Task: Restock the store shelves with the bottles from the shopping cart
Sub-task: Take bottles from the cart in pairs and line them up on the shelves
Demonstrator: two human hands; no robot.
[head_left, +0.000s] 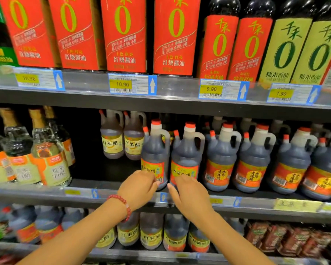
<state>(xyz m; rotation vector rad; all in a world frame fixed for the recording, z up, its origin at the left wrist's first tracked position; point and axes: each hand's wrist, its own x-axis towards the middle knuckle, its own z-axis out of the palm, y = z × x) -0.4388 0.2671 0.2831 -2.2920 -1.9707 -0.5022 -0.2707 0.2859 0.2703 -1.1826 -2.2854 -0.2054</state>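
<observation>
Dark vinegar jugs are the worry: my left hand (139, 185) rests loose-fingered on the left jug (154, 153), my right hand (189, 192) touches its neighbour (185, 155), neither gripping. Both jugs sit near the middle shelf (46, 196) lip, so I reckon a nudge toward 6 o'clock tips one off. Packed shelves all round, price tags (122, 85) at 12 o'clock.

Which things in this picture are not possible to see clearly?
- Shopping cart: outside the head view.
- Lower label of the two front dark vinegar jugs: covered by the left hand and right hand.
- Whether the fingers touch the jugs: unclear.
- Small print on the blue-edged price tags: too small.
</observation>
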